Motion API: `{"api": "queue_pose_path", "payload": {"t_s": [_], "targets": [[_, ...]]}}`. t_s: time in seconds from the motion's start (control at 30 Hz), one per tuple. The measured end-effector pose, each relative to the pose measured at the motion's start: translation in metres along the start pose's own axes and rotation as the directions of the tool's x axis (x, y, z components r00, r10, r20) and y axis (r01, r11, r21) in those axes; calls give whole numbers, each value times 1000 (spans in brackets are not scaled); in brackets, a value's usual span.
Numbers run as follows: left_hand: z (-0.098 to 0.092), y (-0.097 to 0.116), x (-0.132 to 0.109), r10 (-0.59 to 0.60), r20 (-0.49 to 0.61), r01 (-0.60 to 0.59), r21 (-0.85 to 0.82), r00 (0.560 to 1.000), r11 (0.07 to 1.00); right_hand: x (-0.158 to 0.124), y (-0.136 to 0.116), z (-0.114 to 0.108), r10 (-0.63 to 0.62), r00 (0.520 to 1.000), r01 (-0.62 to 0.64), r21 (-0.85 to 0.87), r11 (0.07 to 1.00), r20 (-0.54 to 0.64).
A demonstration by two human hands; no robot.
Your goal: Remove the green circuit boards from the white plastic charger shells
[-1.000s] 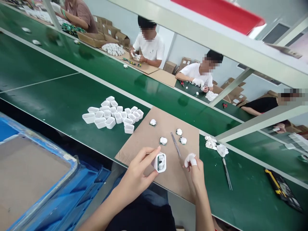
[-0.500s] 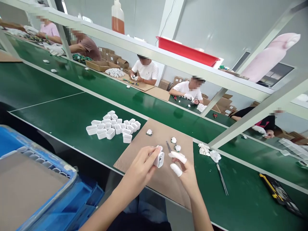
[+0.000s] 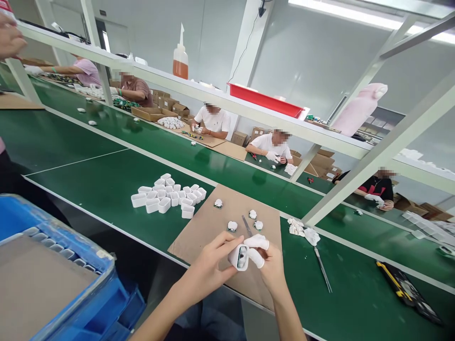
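Note:
My left hand [image 3: 216, 258] grips a small white plastic housing [image 3: 233, 258] over the brown board, its open end turned toward me. Inside the opening a green-edged circuit board with a white part [image 3: 242, 257] shows, partly hidden by the walls. My right hand [image 3: 268, 265], white finger cots on thumb and index finger, is closed against the housing's right rim. Just beyond the hands lie metal tweezers [image 3: 246, 224] and several small circuit boards with white tops, such as one [image 3: 232, 226] close to my left fingers.
Empty white housings [image 3: 164, 204] cluster on the green bench left of the cardboard sheet [image 3: 202, 227]. A blue crate [image 3: 103, 265] stands at the lower left. On the right lie more tweezers [image 3: 323, 269] and a black-yellow tool case [image 3: 405, 289]. Co-workers sit across the bench beneath a shelf [image 3: 209, 92].
My right hand has come left and now touches the housing. The housing has turned so its opening faces me more. A person's hand has appeared at the upper left.

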State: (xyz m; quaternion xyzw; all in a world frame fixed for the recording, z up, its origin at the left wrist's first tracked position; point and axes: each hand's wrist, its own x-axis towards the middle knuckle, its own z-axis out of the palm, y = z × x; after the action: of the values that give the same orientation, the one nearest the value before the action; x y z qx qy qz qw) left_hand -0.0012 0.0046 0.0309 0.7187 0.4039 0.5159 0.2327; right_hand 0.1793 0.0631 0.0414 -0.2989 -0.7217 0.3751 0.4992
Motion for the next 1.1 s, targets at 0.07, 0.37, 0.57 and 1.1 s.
{"api": "queue_pose_path", "payload": {"t_s": [0.07,0.37,0.57,1.1], "targets": [[5,2,-2,-89,40,93,-122,995,988,-4,1,2,2,1000,-3,-30,1000,-30],[34,-28,-14,-388,12,329,-555,921,764,-14,17,9,-109,993,100,-167,981,-40],[28,-64,2,-312,-152,293,-131,938,947,27,43,-2,-6,969,99,-368,925,246],[-54,-166,20,-377,-603,693,466,704,549,262,218,-73,305,949,-255,-768,588,-81]]}}
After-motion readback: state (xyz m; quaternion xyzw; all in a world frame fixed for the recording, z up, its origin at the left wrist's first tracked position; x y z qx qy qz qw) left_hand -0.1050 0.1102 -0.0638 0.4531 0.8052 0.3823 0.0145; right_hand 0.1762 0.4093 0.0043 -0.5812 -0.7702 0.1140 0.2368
